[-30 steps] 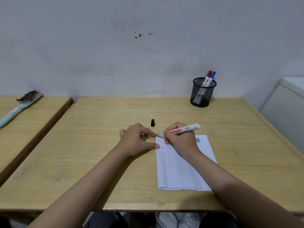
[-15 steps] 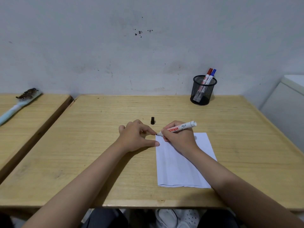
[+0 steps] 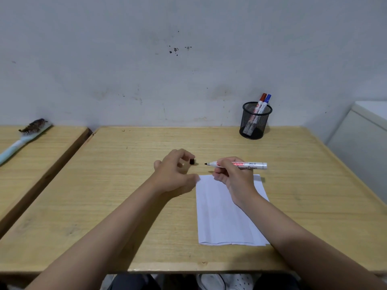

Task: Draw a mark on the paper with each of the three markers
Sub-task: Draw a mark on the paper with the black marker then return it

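A white sheet of paper (image 3: pixel 224 214) lies on the wooden table (image 3: pixel 117 206) in front of me. My right hand (image 3: pixel 232 178) grips an uncapped white marker (image 3: pixel 254 165), lifted off the paper's top edge and lying almost level, its black tip pointing left. The small black cap (image 3: pixel 192 161) stands on the table just left of that tip. My left hand (image 3: pixel 173 174) has its curled fingertips right at the cap, thumb near the paper's top-left corner; it holds nothing. A red marker (image 3: pixel 262 99) and a blue marker (image 3: pixel 267 99) stand in the black mesh cup (image 3: pixel 254 124) at the back right.
A second wooden table (image 3: pixel 35 155) stands to the left across a narrow gap, with a light blue brush (image 3: pixel 23 139) on it. A white cabinet (image 3: pixel 362 147) is close to the table's right edge. A wall runs behind the table.
My right hand lifted the marker off the paper's corner and turned it level. My left hand left the paper's edge and reached forward to the black cap.
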